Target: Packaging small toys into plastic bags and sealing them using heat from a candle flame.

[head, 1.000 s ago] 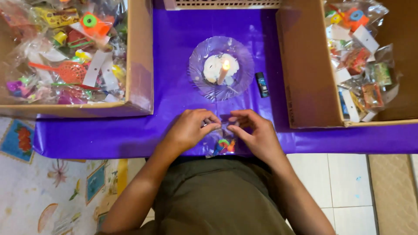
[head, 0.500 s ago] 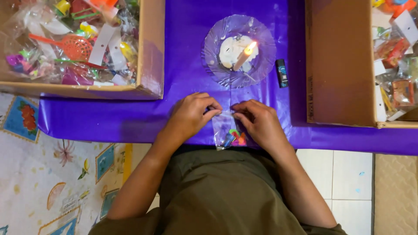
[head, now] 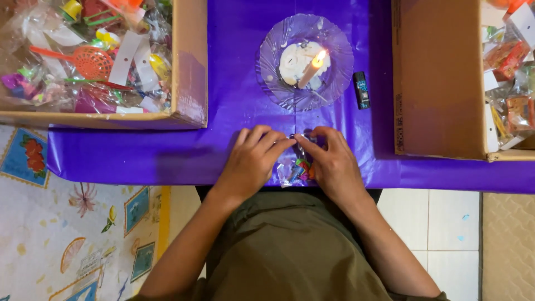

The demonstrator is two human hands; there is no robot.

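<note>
Your left hand (head: 253,161): fingers pinched on the top edge of a clear bag (head: 295,167). Your right hand (head: 331,161): fingers pinched on the same edge, fingertips of both hands almost meeting. Bag: small, holding bright little toys, lying at the near edge of the purple table (head: 234,111), between your hands. Glass plate (head: 329,83): just beyond the bag, carrying a lit candle (head: 310,69) tilted in a pool of white wax. Lighter (head: 361,90): dark, just right of the plate. Left box (head: 189,67): cardboard, full of bagged toys. Right box (head: 440,78): cardboard, more packets inside.
</note>
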